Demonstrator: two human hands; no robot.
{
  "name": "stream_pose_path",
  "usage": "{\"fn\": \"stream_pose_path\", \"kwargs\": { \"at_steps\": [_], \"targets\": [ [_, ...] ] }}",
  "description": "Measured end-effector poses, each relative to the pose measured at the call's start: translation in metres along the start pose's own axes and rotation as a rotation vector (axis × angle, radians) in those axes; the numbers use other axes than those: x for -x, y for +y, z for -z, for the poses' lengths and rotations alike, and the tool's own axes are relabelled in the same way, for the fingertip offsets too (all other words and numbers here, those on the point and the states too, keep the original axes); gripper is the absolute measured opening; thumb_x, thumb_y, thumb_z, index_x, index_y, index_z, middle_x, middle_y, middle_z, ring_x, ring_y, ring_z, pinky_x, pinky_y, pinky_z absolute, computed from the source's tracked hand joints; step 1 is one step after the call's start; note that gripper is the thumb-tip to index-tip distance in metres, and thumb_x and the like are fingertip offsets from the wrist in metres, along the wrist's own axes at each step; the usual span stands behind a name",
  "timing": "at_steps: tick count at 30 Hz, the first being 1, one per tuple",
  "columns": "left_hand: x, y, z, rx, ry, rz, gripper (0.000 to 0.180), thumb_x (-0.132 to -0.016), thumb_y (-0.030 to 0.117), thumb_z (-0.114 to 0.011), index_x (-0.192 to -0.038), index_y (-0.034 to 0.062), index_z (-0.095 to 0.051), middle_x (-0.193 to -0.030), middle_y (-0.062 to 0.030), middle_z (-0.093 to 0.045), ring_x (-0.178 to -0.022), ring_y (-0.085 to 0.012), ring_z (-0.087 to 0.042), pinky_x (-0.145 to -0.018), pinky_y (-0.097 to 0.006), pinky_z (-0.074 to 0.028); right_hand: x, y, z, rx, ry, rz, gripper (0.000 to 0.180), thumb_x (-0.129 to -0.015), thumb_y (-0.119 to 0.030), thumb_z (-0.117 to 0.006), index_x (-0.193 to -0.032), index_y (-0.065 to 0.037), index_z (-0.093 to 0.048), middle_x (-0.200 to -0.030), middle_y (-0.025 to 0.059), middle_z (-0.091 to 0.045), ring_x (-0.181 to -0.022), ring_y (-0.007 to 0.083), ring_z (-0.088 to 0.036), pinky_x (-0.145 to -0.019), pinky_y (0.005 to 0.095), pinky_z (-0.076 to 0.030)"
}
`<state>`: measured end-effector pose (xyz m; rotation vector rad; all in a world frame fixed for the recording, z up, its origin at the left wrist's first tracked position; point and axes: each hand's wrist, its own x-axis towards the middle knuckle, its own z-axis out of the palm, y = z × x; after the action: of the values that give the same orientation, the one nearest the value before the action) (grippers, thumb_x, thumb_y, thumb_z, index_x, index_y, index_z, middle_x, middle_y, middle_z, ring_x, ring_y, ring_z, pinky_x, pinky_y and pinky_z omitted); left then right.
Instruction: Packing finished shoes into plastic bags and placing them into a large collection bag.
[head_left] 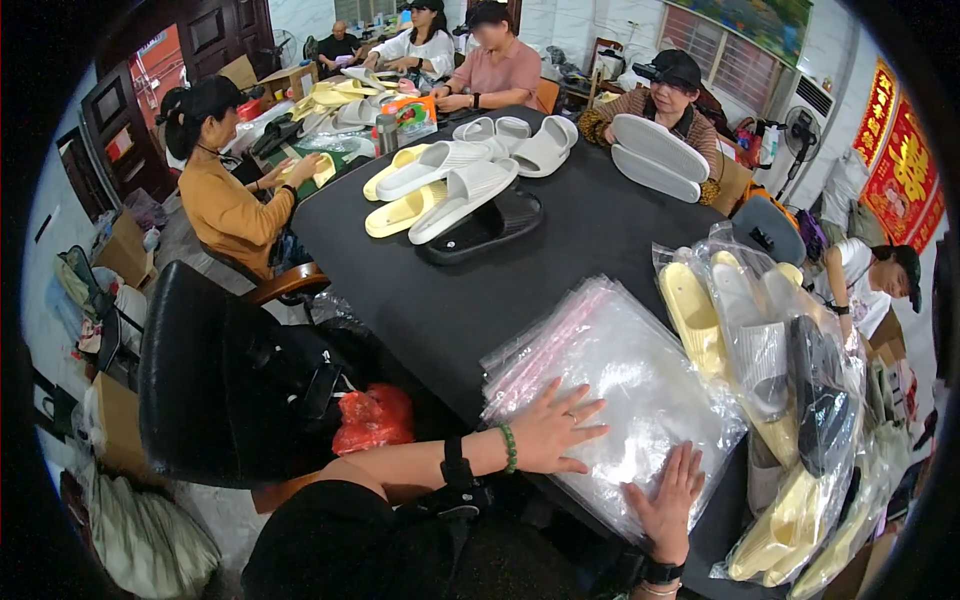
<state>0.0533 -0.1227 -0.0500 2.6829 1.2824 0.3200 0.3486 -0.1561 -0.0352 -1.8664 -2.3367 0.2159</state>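
Note:
A stack of clear plastic bags [625, 375] with pinkish edges lies on the near right part of the black table [400, 300]. My left hand [545, 430] rests flat on its near left side, fingers spread. On the near right corner of the same stack lies my right hand [665, 502], fingers stretched out. Neither hand grips anything. Right of the stack sit bagged slippers: a yellow slipper [695, 320], a grey slipper [760, 365] and a black slipper [822, 400], with more yellow ones below them.
Loose grey, yellow and black slippers [465, 200] are piled at the far middle. Across the table a person [675, 115] holds a pair of grey slippers [660, 165]. Another person [225, 190] sits at the left. A black chair [220, 380] with a red bag [372, 418] stands left of me.

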Motion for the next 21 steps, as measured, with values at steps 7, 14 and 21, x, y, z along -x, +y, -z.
{"fn": "stream_pose_path", "kwargs": {
  "at_steps": [7, 14, 21],
  "targets": [
    [-0.012, 0.004, 0.005, -0.030, -0.002, -0.035, 0.070, -0.089, 0.062, -0.055, -0.146, 0.0216, -0.047, -0.158, -0.0131, -0.034, -0.146, -0.0382, -0.026, -0.114, -0.067, -0.019, 0.008, 0.027, 0.023, -0.148, 0.045, 0.098, 0.092, -0.083, -0.036, -0.076, -0.153, -0.004, -0.027, -0.160, 0.0247, -0.022, -0.148, 0.0443, -0.018, -0.118, 0.0556, -0.018],
    [-0.010, -0.003, 0.007, -0.055, -0.020, -0.088, 0.075, -0.086, 0.064, -0.059, -0.147, 0.0213, -0.047, -0.158, -0.0153, -0.031, -0.147, -0.0429, -0.020, -0.115, -0.068, -0.011, 0.036, 0.037, 0.127, -0.210, 0.640, 0.173, 0.036, -0.081, -0.004, -0.073, -0.117, -0.004, -0.066, -0.119, 0.0149, -0.067, -0.108, 0.0336, -0.064, -0.094, 0.0392, -0.051],
    [-0.012, 0.002, 0.008, -0.055, -0.051, -0.064, 0.079, -0.086, 0.066, -0.057, -0.149, 0.0196, -0.044, -0.162, -0.0145, -0.025, -0.148, -0.0434, -0.015, -0.116, -0.066, -0.007, 0.072, 0.093, 0.189, 0.125, 0.869, -0.234, 0.083, -0.072, -0.017, -0.085, -0.143, -0.008, -0.043, -0.159, 0.0196, -0.024, -0.145, 0.0410, -0.027, -0.114, 0.0497, -0.031]
  ]
}}
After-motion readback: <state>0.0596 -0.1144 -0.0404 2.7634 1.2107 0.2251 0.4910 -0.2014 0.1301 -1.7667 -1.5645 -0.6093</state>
